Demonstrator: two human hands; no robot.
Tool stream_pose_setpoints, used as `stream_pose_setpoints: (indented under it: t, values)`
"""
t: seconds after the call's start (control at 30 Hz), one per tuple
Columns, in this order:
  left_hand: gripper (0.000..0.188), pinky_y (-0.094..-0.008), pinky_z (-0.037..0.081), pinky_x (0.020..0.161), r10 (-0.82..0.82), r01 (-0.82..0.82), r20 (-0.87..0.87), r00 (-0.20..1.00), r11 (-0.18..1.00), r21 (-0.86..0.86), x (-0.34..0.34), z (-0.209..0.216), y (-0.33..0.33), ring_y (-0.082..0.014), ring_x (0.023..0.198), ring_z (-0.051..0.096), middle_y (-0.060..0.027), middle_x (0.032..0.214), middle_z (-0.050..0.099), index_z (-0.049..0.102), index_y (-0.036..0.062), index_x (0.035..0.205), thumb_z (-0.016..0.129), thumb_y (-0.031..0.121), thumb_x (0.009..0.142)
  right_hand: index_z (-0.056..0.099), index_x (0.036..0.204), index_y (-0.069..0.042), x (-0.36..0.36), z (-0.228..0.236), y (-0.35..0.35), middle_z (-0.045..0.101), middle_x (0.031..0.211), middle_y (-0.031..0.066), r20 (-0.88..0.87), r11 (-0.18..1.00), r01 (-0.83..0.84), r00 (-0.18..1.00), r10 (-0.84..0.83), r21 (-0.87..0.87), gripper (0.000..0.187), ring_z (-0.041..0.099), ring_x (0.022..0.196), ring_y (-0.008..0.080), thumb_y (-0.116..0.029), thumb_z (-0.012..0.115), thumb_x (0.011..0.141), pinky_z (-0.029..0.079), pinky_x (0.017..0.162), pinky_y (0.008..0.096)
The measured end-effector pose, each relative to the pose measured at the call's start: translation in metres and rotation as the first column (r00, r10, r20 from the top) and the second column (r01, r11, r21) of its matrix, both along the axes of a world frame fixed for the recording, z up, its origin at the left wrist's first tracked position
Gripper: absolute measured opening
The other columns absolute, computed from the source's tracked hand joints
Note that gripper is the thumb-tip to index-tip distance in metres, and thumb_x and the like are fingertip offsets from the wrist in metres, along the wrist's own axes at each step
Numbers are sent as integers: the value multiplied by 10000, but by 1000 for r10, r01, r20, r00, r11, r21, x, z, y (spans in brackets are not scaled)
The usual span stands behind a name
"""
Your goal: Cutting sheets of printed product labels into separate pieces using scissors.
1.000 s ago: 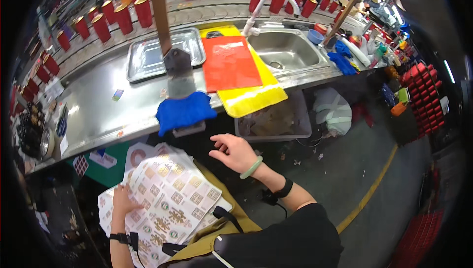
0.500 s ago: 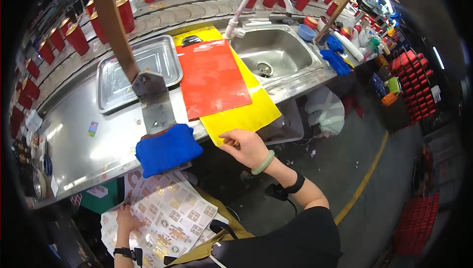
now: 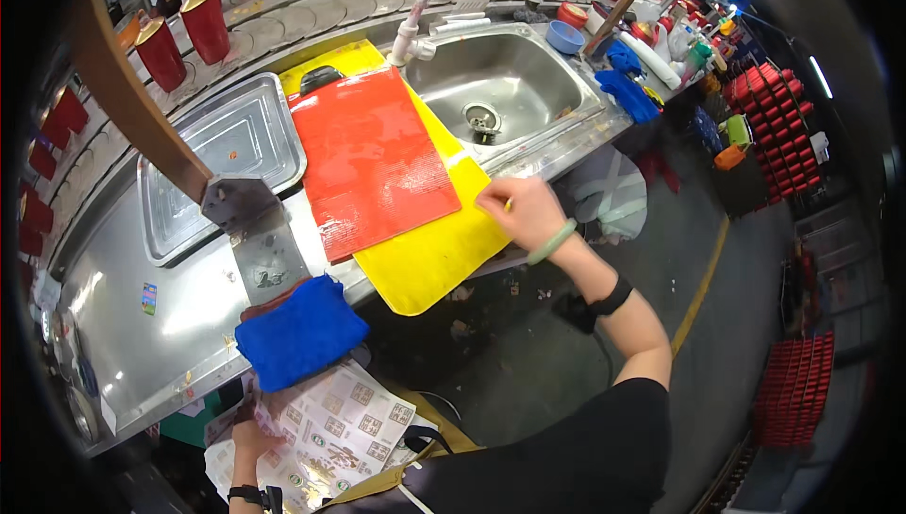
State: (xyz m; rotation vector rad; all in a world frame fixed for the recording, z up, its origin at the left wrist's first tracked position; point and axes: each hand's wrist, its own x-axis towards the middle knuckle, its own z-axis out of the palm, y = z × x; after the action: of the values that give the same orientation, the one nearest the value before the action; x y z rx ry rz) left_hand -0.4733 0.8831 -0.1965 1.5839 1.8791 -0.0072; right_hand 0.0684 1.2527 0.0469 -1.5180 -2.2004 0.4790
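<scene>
My right hand [image 3: 528, 217] is over the right edge of a yellow sheet [image 3: 425, 273], fingers curled and thumb drawn in; whether anything is between the fingertips is hidden. A green bangle [image 3: 552, 241] and a black strap circle that wrist and forearm. On the yellow sheet lies a red rectangular board [image 3: 377, 165], glossy in places. My left hand [image 3: 253, 437] rests with fingers outstretched on white printed paper [image 3: 330, 429] over my lap, fingertips in shadow. A folded blue cloth [image 3: 302, 333] hangs at the counter's edge, just above the left hand.
A steel sink [image 3: 514, 80] with a curved white faucet [image 3: 425, 4] lies beyond the right hand. A metal tray [image 3: 264, 141] sits left of the red board, near a brown post [image 3: 142, 99]. Red cups [image 3: 205, 23] line the far conveyor. Stacked red items [image 3: 769, 127] stand at right.
My right hand has moved right and away from me, from the yellow sheet's front corner to its right edge. My left hand stays on the paper. The whole view has shifted.
</scene>
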Motion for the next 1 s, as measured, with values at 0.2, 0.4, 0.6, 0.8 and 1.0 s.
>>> stream_pose_setpoints:
  t: [0.2, 0.4, 0.6, 0.8, 1.0]
  values:
    - [1181, -386, 446, 991, 171, -159, 65, 983, 975, -154, 2, 3, 10, -334, 1196, 520, -199, 1310, 512, 379, 6, 1394, 944, 231, 381, 726, 873, -41, 72, 4, 134, 699, 778, 133, 270, 975, 167, 941, -202, 148, 179, 683, 716, 269, -204, 699, 804, 531, 689, 345]
    - [1104, -401, 456, 979, 313, -268, 58, 948, 883, -387, 1, 4, 14, -326, 1188, 521, -190, 1283, 513, 379, 20, 1390, 917, 277, 461, 749, 869, -81, 73, -42, 242, 715, 828, 122, 502, 979, 162, 861, -79, -124, 157, 688, 766, 270, -182, 706, 756, 540, 734, 356]
    - [649, -392, 514, 814, -102, -4, -201, 974, 885, -466, -36, -57, -37, -330, 1009, 638, -221, 1157, 627, 556, 29, 1229, 730, 418, 739, 763, 852, -99, 66, -126, 305, 722, 883, 92, 803, 906, 249, 578, 144, -341, 200, 694, 813, 263, -158, 758, 662, 549, 701, 372]
    - [661, -398, 502, 833, -102, 1, -190, 977, 884, -468, -31, -54, -31, -331, 1023, 627, -214, 1163, 622, 553, 35, 1231, 732, 427, 729, 741, 788, -72, 55, -135, 309, 717, 794, 38, 665, 681, 287, 637, 390, -674, 117, 683, 724, 140, -132, 754, 688, 535, 633, 321]
    - [676, -405, 487, 856, -106, 27, -146, 984, 887, -460, 0, -44, 19, -333, 1040, 615, -205, 1170, 616, 550, 43, 1233, 734, 439, 717, 715, 955, 13, 46, -113, 333, 706, 994, 179, 892, 894, 350, 440, 105, -278, 309, 699, 923, 293, -152, 769, 700, 572, 791, 373]
